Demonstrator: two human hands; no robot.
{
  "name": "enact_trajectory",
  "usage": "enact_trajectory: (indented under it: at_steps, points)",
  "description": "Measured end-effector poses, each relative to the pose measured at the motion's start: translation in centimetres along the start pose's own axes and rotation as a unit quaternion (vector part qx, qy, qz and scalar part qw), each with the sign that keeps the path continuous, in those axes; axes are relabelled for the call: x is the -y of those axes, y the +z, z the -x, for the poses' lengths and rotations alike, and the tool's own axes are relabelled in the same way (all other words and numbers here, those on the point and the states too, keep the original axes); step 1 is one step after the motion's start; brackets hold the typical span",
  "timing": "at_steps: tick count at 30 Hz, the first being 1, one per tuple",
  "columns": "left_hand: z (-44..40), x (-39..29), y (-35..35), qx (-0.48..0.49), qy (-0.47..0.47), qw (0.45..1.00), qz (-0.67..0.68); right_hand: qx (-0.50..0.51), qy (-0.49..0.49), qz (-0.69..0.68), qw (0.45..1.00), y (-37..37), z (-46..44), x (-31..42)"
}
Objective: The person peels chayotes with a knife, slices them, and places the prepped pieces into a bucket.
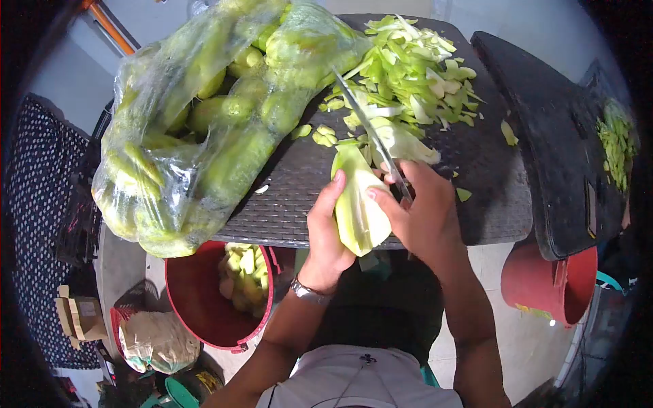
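Observation:
My left hand point(328, 228) grips a pale green peeled vegetable point(360, 204) from its left side, over the table's front edge. A long knife point(371, 126) is held in my right hand point(425, 211), its blade pointing up and to the left above the vegetable. My right thumb rests against the vegetable's right side. Behind the hands, a pile of green and white peelings point(415, 75) lies on the dark woven table point(292, 211). To the left, a clear plastic bag point(163, 143) full of green vegetables reaches over the table's edge.
Below the table at the left stands a red bucket point(194, 299) with cut pieces inside. Another red bucket point(537, 285) is under a second dark table point(537, 136) at the right, which bears more peelings point(615, 143). A filled sack point(160, 340) sits at the lower left.

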State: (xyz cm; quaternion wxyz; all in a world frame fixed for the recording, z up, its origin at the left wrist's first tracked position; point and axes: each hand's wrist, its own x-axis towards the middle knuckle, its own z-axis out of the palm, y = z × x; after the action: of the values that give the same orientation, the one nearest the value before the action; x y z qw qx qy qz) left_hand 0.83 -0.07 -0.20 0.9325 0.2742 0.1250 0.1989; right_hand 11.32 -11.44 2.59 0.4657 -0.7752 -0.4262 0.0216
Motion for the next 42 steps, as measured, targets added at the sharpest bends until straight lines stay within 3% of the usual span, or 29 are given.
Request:
enact_trajectory:
  at_steps: [4, 7, 9, 13, 15, 17, 19, 20, 21, 23, 25, 26, 27, 28, 29, 30, 32, 33, 34, 36, 39, 41, 42]
  points:
    - [0.6, -0.5, -0.3, -0.085, 0.022, 0.994, -0.057, 0.055, 0.007, -0.02, 0.998, -0.1, -1.6, 0.7]
    - [1.5, -1.7, -1.9, 0.042, -0.059, 0.995, 0.069, 0.053, -0.005, 0.026, 0.998, 0.5, -3.0, 0.0]
    - [2.1, -2.3, -3.9, 0.079, -0.118, 0.986, 0.089, -0.017, -0.058, 0.091, 0.994, 0.3, -4.9, -1.1]
    - [7.2, -5.9, -9.1, 0.117, -0.148, 0.982, 0.013, -0.158, -0.113, 0.227, 0.954, -2.4, -9.2, -4.7]
    - [11.6, -8.4, -12.6, 0.055, -0.144, 0.988, -0.029, -0.149, -0.058, 0.231, 0.96, -4.4, -10.3, -6.3]
    - [15.2, -11.4, -16.6, 0.003, -0.168, 0.973, -0.155, -0.142, -0.006, 0.22, 0.965, -5.9, -10.4, -6.8]
    - [17.7, -13.6, -17.2, -0.191, -0.209, 0.865, -0.414, -0.138, 0.044, 0.192, 0.971, -6.9, -9.5, -6.8]
    - [19.0, -14.1, -19.6, -0.223, -0.204, 0.724, -0.62, -0.138, 0.043, 0.193, 0.971, -6.8, -9.1, -7.3]
    - [20.0, -14.1, -23.2, -0.241, -0.186, 0.537, -0.787, -0.138, 0.041, 0.193, 0.971, -6.4, -8.6, -8.0]
    - [19.9, -14.3, -24.4, -0.265, -0.102, 0.41, -0.867, -0.098, 0.041, 0.187, 0.977, -6.2, -7.6, -8.2]
    - [18.6, -14.9, -21.1, -0.297, -0.001, 0.586, -0.754, -0.012, 0.046, 0.174, 0.984, -5.6, -6.3, -7.1]
    - [17.2, -14.7, -17.6, -0.318, -0.022, 0.685, -0.656, 0.003, 0.041, 0.18, 0.983, -5.4, -5.8, -6.4]
    - [16.0, -13.2, -16.2, -0.241, 0.086, 0.72, -0.645, 0.017, 0.033, 0.187, 0.982, -5.1, -5.5, -5.6]
    - [14.5, -12.9, -9.7, -0.215, 0.025, 0.664, -0.715, 0.031, 0.027, 0.193, 0.98, -4.9, -5.3, -5.1]
    - [13.4, -12.3, -8.1, -0.159, -0.012, 0.671, -0.724, 0.038, 0.023, 0.2, 0.979, -4.8, -5.3, -4.8]
    - [12.0, -11.1, -6.9, -0.079, 0.061, 0.662, -0.743, 0.044, 0.019, 0.206, 0.977, -4.6, -5.4, -4.6]
    - [9.0, -8.8, -2.9, 0.014, 0.119, 0.69, -0.714, 0.018, 0.009, 0.237, 0.971, -4.4, -6.2, -5.2]
    - [7.5, -8.3, -1.4, 0.047, 0.079, 0.663, -0.743, -0.014, 0.004, 0.263, 0.965, -4.1, -7.3, -6.1]
    - [6.0, -7.0, -0.6, 0.074, 0.1, 0.671, -0.73, -0.044, 0.001, 0.29, 0.956, -4.1, -8.2, -7.1]
    - [3.1, -4.6, 0.9, 0.092, 0.159, 0.654, -0.734, -0.079, 0.001, 0.29, 0.954, -4.7, -10.1, -9.2]
    - [-1.9, -2.6, 1.4, 0.079, 0.261, 0.564, -0.779, -0.076, 0.001, 0.265, 0.961, -5.6, -10.0, -8.7]
    - [-6.0, -3.0, 0.6, 0.137, 0.315, 0.566, -0.749, -0.046, -0.002, 0.229, 0.972, -5.9, -9.3, -8.9]
    - [-8.4, -3.7, -0.1, 0.183, 0.242, 0.606, -0.735, -0.038, 0.004, 0.215, 0.976, -6.1, -8.7, -8.7]
